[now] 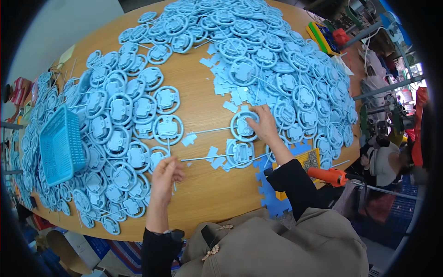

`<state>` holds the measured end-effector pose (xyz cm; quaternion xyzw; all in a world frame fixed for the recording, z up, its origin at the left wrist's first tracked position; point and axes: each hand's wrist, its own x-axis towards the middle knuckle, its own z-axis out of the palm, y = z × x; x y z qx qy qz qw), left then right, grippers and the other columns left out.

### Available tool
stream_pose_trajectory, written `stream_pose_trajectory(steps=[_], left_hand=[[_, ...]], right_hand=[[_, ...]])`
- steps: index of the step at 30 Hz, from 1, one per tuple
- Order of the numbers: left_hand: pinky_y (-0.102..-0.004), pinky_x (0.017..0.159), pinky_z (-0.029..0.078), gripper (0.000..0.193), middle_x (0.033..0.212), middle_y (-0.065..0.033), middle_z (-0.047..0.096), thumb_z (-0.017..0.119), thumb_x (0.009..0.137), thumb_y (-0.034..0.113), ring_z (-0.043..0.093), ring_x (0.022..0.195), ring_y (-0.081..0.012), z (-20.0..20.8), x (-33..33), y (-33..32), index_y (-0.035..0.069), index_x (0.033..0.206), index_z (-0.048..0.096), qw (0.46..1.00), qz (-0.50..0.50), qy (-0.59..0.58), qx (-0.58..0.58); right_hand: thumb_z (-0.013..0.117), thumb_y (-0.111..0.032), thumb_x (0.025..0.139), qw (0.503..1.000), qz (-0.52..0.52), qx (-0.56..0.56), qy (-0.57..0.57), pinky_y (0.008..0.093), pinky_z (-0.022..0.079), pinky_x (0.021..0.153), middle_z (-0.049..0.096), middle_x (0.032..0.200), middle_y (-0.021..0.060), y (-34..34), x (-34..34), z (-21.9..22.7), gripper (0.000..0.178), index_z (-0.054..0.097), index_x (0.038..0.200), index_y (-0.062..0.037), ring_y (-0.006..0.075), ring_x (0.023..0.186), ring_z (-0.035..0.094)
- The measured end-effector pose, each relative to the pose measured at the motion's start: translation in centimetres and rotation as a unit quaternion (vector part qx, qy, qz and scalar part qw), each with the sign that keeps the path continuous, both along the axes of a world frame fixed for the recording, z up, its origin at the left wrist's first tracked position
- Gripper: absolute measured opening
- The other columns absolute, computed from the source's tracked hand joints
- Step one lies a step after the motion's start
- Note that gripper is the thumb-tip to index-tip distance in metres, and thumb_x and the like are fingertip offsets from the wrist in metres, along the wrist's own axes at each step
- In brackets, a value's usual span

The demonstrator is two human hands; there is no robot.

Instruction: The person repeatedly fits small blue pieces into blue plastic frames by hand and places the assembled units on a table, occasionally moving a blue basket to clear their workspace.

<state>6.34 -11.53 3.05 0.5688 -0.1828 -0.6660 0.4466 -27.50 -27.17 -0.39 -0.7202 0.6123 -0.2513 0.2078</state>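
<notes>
My right hand (264, 123) is closed on the rim of a light-blue wheel-shaped plastic part (243, 126), with the thumb over its inner side. A thin pale rod (212, 130) runs left from that part. Just below lies another such wheel part (241, 153), its rod (203, 159) reaching toward my left hand. My left hand (167, 174) hovers near the front left with curled, slightly blurred fingers; what they hold, if anything, is hidden. Directly beyond it rests a wheel part (168, 129) whose rod points down toward my fingers.
Wheel parts heap high at the back right (272, 51) and spread across the left (117, 108). A blue basket (62, 145) sits on the left ones. Flat blue pieces (235, 94) lie mid-table. At right are a yellow tray of small metal parts (310, 160), a blue mat (272, 196) and an orange tool (327, 176).
</notes>
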Motion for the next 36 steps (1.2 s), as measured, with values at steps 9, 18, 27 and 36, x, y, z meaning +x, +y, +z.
stream_pose_trajectory(steps=[9, 18, 27, 36], left_hand=[[-0.0304, 0.074, 0.052, 0.035, 0.104, -0.0116, 0.062, 0.055, 0.094, 0.023, 0.063, 0.087, -0.019, -0.7, -5.6, 0.3, 0.002, 0.122, 0.051, 0.989, -0.144, 0.036, 0.001], [-0.0386, 0.089, 0.049, 0.05, 0.123, -0.0116, 0.054, 0.053, 0.094, 0.031, 0.055, 0.112, -0.0232, 2.6, -4.1, -2.3, 0.007, 0.135, 0.037, 0.965, 0.071, 0.22, -0.127], [-0.0423, 0.072, 0.055, 0.049, 0.123, -0.0138, 0.054, 0.051, 0.092, 0.015, 0.06, 0.103, -0.0263, 2.9, 4.7, 2.5, 0.005, 0.136, 0.035, 0.97, 0.169, 0.082, -0.152], [-0.0395, 0.076, 0.054, 0.045, 0.12, -0.0116, 0.055, 0.053, 0.092, 0.011, 0.06, 0.099, -0.0223, 1.6, 3.9, 1.6, 0.006, 0.134, 0.041, 0.97, 0.185, 0.118, -0.105]], right_hand=[[0.062, -0.001, 0.079, 0.926, -0.151, 0.15, -0.312, 0.0292, 0.047, 0.073, 0.062, 0.099, 0.007, 1.3, -1.4, 7.2, 0.032, 0.061, 0.111, -0.0003, 0.015, 0.085, 0.059], [0.061, 0.001, 0.073, 0.899, 0.34, -0.15, -0.232, 0.045, 0.047, 0.086, 0.059, 0.098, 0.0124, 11.3, 15.0, 8.4, 0.024, 0.061, 0.096, -0.0031, 0.0327, 0.093, 0.058], [0.069, -0.005, 0.066, 0.976, 0.199, -0.084, 0.029, 0.0435, 0.045, 0.08, 0.055, 0.089, 0.0124, 3.9, 17.7, -0.2, 0.026, 0.061, 0.091, -0.004, 0.0326, 0.092, 0.052], [0.062, -0.008, 0.071, 0.969, 0.236, -0.055, 0.05, 0.0429, 0.048, 0.071, 0.059, 0.082, 0.0133, 2.2, 16.4, -2.2, 0.012, 0.061, 0.083, -0.0057, 0.0324, 0.081, 0.055]])
